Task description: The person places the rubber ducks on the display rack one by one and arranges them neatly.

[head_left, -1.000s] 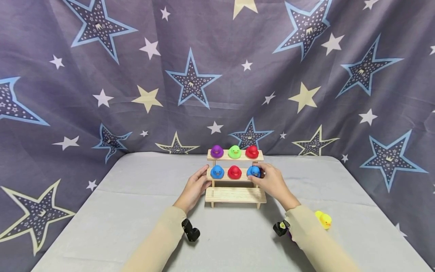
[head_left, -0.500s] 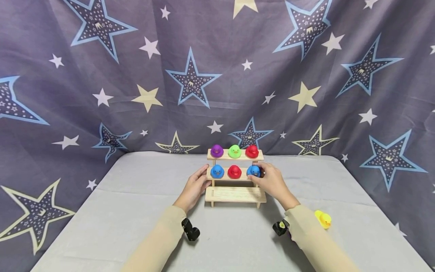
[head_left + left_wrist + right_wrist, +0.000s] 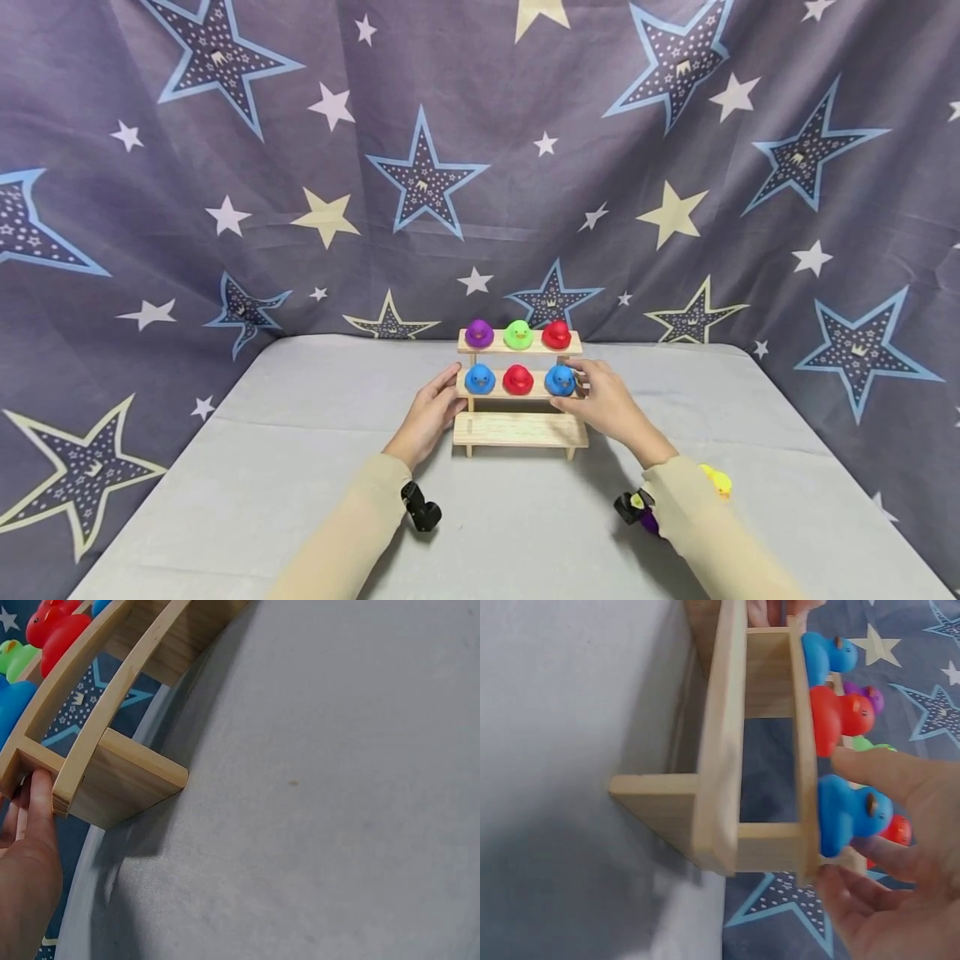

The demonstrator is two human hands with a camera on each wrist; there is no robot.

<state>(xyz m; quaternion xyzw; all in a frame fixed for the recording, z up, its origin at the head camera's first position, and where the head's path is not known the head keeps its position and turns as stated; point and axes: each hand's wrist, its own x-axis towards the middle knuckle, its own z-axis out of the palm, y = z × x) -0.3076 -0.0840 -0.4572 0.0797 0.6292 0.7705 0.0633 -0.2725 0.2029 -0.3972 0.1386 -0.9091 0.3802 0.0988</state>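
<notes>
A three-tier wooden stand (image 3: 520, 429) stands mid-table, its lowest shelf bare. On the middle shelf sit a blue duck (image 3: 480, 379), a red duck (image 3: 518, 380) and, at the right end, another blue duck (image 3: 560, 380). My left hand (image 3: 429, 417) holds the left end of that shelf, fingertips against the wood in the left wrist view. Around the right-end blue duck my right hand (image 3: 609, 407) has its thumb and fingers spread, the thumb off the duck's front. In the right wrist view, some fingers (image 3: 889, 859) lie close beside this duck.
A purple duck (image 3: 479, 334), a green duck (image 3: 518, 335) and a red duck (image 3: 557, 335) line the top shelf. Partly behind the right sleeve lie a yellow duck (image 3: 720, 482) and a purple object (image 3: 649, 522). A star-patterned curtain (image 3: 480, 250) hangs behind the table.
My right hand has loosened from the right-end blue duck and drawn slightly right, uncovering its front. The purple object by the right wrist shows more. My left hand stays at the shelf end.
</notes>
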